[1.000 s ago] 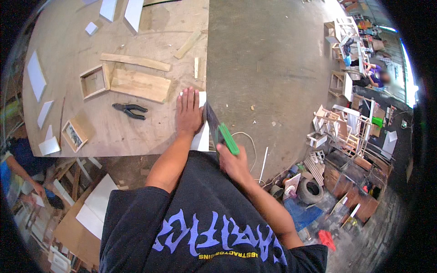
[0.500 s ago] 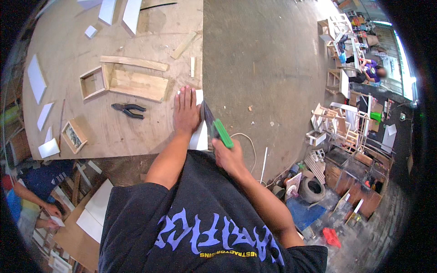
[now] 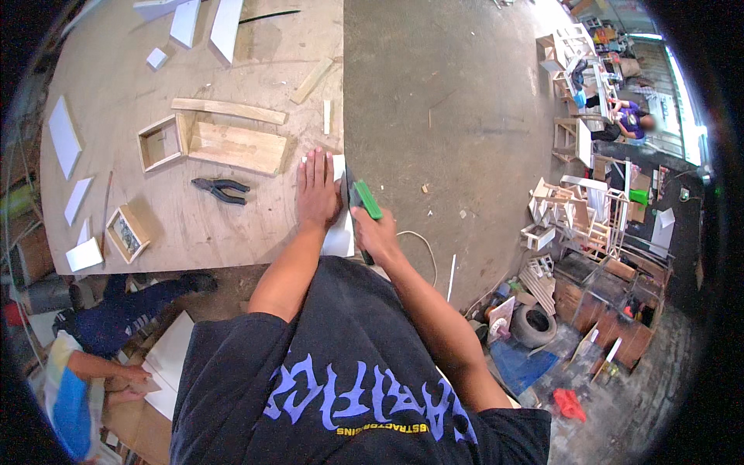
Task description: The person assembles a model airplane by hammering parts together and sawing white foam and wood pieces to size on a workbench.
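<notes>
My left hand (image 3: 319, 190) lies flat with its fingers stretched forward, pressing a white board (image 3: 341, 239) onto the tabletop. The board sits along the right edge of the wooden worktable (image 3: 256, 232). In my right hand (image 3: 377, 235) is the green handle of a hand saw (image 3: 367, 200), gripped just off that edge. Its dark blade runs beside the board's right side, close to my left fingers; part of it is hidden behind my hand. Left of my left hand are black-handled pliers (image 3: 221, 190).
An angled wooden frame (image 3: 232, 145), a small open wooden box (image 3: 128, 232) and white offcuts (image 3: 64, 137) lie on the table. At lower left a co-worker's hands (image 3: 132, 384) touch a white panel. Wooden frames (image 3: 581, 205) and a tyre (image 3: 535, 324) stand on the floor at right.
My right hand and the saw have moved forward and slightly left along the board. My left hand stays in place. The co-worker at lower left has shifted position.
</notes>
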The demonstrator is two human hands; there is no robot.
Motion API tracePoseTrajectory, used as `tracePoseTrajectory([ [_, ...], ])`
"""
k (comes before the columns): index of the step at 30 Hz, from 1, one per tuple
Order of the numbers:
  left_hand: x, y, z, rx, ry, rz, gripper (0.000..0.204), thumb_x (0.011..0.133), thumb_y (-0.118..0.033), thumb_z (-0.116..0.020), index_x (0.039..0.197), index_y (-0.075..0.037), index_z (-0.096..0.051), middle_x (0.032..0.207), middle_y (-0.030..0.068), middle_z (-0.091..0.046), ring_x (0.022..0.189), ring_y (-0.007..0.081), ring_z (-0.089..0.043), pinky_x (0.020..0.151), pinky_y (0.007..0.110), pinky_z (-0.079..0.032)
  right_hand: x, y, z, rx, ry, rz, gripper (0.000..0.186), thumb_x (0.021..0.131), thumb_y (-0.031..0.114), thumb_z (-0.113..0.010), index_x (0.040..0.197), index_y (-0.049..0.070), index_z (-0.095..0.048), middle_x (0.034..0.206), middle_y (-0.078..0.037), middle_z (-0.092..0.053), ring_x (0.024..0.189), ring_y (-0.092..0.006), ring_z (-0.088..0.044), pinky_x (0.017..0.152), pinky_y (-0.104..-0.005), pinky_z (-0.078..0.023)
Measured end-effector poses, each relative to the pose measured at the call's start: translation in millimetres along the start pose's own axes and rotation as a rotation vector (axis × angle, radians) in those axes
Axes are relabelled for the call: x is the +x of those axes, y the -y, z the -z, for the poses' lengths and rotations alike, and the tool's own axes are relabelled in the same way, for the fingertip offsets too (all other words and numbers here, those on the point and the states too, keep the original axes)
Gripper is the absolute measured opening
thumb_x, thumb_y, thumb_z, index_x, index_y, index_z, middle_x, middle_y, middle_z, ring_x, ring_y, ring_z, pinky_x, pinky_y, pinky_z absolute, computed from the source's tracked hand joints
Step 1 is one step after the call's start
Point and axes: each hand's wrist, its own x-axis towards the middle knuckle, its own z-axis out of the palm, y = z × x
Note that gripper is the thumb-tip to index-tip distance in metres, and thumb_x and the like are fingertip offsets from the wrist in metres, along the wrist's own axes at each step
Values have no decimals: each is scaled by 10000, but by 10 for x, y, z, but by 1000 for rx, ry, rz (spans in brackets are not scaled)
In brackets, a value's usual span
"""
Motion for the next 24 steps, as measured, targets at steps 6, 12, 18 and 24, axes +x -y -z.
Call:
tracePoseTrajectory([
  [6, -36, -28, 103, -34, 7, 13, 685, 1023, -365, -507, 1598, -41, -322, 1696, 170, -210, 1583, 315, -161, 1287, 492, -135, -876, 99, 350, -71, -16, -61, 303, 978, 223, -677, 743, 74, -557, 585, 17, -519, 484, -100, -493, 441, -288, -372],
  [12, -50, -22, 83, -52, 9, 10, 658, 1042, -337, -458, 1601, -28, -303, 1699, 178, -193, 1584, 323, -148, 1289, 496, -104, -915, 443, 245, 151, -48, 140, 293, 980, 193, -672, 743, 79, -543, 584, 6, -516, 459, -88, -456, 423, -276, -344],
  [18, -37, -44, 94, -9, 77, 32, 656, 1069, -360, -372, 1631, -51, -234, 1714, 168, -148, 1593, 309, -106, 1294, 484, -64, -391, 258, 574, -194, -118, 455, 226, 956, 239, -728, 918, 17, -711, 713, -65, -679, 598, -150, -616, 578, -314, -490],
  [24, -20, -54, 96, -58, -2, 5, 663, 1053, -358, -413, 1620, -47, -268, 1705, 166, -181, 1590, 313, -125, 1291, 488, -90, 717, -726, 558, -542, -245, 450, 337, 902, 259, -797, 1177, 66, -767, 957, -59, -774, 706, -139, -662, 671, -323, -528],
])
